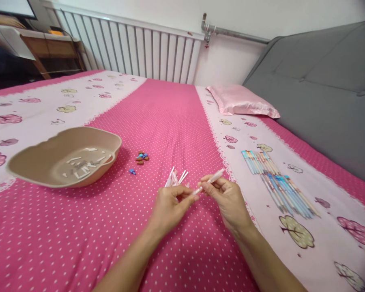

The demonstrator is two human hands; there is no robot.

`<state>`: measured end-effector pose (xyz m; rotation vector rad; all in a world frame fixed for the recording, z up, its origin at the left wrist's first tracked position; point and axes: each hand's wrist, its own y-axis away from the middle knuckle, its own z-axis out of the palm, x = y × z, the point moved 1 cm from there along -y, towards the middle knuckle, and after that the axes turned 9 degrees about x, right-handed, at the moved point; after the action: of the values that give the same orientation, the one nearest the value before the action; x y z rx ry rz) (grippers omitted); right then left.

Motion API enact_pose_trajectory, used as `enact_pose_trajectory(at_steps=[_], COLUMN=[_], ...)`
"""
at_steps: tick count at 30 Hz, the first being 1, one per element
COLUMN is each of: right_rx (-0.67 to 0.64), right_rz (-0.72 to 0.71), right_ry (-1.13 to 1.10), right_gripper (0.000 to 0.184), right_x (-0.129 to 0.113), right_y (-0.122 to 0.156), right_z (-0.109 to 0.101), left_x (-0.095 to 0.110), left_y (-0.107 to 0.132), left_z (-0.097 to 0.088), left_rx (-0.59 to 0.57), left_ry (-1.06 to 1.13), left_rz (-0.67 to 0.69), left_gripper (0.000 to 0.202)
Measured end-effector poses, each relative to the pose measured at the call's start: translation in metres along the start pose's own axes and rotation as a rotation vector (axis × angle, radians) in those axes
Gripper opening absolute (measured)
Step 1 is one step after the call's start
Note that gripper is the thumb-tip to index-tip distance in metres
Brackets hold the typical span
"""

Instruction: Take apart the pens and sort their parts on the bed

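Over the dotted bedspread, my left hand (174,205) and my right hand (226,198) both pinch one slim, pale pink and white pen barrel (215,176). It slants up to the right; my left fingertips are at its lower end and my right fingers round its middle. Just beyond my left hand lie several loose white sticks and pale pink pieces (174,177), partly hidden by that hand. A small heap of blue and brown caps (142,157) sits farther left, with a single blue cap (133,172) apart from it.
At the left stands a tan basin (33,162) with small white scraps inside. On the right, two rows of blue and beige pens (281,184) lie side by side. A pink pillow (243,101) rests near the grey headboard (316,65). A white radiator (134,48) lines the wall.
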<state>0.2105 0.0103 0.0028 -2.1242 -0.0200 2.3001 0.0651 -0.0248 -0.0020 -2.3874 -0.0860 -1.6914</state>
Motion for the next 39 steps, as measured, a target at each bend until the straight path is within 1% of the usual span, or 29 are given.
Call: enact_pose_trajectory(at_steps=[2, 5, 6, 7, 8, 9, 10, 13, 14, 16, 18, 21, 24, 26, 27, 28, 30, 33, 36, 39], right_rx=[-0.018, -0.073, -0.093, -0.108, -0.116, -0.117, -0.112, -0.086, -0.077, -0.067, -0.068, -0.074, -0.063, -0.053, -0.048, -0.041, -0.024, -0.005, 0.005, 0.014], right_rz=[0.031, 0.102, 0.128, 0.146, 0.156, 0.157, 0.151, 0.131, 0.126, 0.117, 0.105, 0.104, 0.117, 0.124, 0.124, 0.120, 0.108, 0.102, 0.104, 0.101], right_ry=[-0.031, -0.083, -0.097, -0.110, -0.120, -0.125, -0.125, -0.099, -0.091, -0.087, -0.098, -0.125, -0.157, -0.177, -0.184, -0.188, -0.192, -0.187, -0.185, -0.192], right_gripper=[0.021, 0.028, 0.032, 0.035, 0.038, 0.039, 0.041, 0.043, 0.043, 0.042, 0.042, 0.043, 0.046, 0.048, 0.048, 0.049, 0.050, 0.049, 0.049, 0.049], right_x=[-0.001, -0.005, -0.007, -0.008, -0.010, -0.011, -0.011, -0.011, -0.010, -0.009, -0.008, -0.008, -0.010, -0.011, -0.012, -0.012, -0.012, -0.011, -0.010, -0.010], right_y=[-0.001, -0.002, -0.002, -0.002, -0.002, -0.002, -0.002, -0.001, -0.001, -0.001, -0.001, -0.002, -0.002, -0.002, -0.002, -0.002, -0.002, -0.002, -0.002, -0.002], right_z=[-0.001, -0.003, -0.004, -0.004, -0.004, -0.004, -0.004, -0.003, -0.003, -0.002, -0.002, -0.002, -0.003, -0.003, -0.003, -0.003, -0.003, -0.003, -0.002, -0.002], left_x=[0.001, -0.001, -0.001, -0.002, -0.002, -0.002, -0.001, -0.001, -0.001, -0.003, -0.005, -0.006, -0.007, -0.008, -0.008, -0.009, -0.008, -0.004, -0.003, -0.005], left_y=[-0.002, -0.002, -0.002, -0.002, -0.001, -0.001, -0.001, -0.001, -0.001, -0.001, -0.001, -0.003, -0.005, -0.005, -0.005, -0.004, -0.003, -0.002, -0.001, -0.002], left_z=[-0.001, -0.002, -0.002, -0.002, -0.002, -0.002, -0.003, -0.003, -0.003, -0.001, 0.001, 0.002, 0.002, 0.001, 0.001, 0.001, -0.001, -0.002, -0.001, 0.000], left_rx=[-0.133, -0.341, -0.394, -0.421, -0.416, -0.383, -0.321, -0.088, -0.032, 0.039, 0.065, 0.042, -0.061, -0.150, -0.173, -0.170, -0.091, 0.034, 0.092, 0.144], left_ry=[0.128, 0.336, 0.389, 0.423, 0.435, 0.417, 0.372, 0.158, 0.091, -0.002, -0.033, 0.017, 0.128, 0.199, 0.218, 0.216, 0.159, 0.047, -0.043, -0.107], left_rz=[-0.096, -0.202, -0.235, -0.262, -0.275, -0.269, -0.242, -0.067, -0.002, 0.092, 0.115, 0.055, -0.035, -0.090, -0.110, -0.121, -0.093, 0.037, 0.121, 0.144], left_gripper=[0.028, 0.038, 0.041, 0.043, 0.046, 0.048, 0.048, 0.040, 0.041, 0.039, 0.029, 0.021, 0.027, 0.036, 0.042, 0.047, 0.050, 0.036, 0.037, 0.025])
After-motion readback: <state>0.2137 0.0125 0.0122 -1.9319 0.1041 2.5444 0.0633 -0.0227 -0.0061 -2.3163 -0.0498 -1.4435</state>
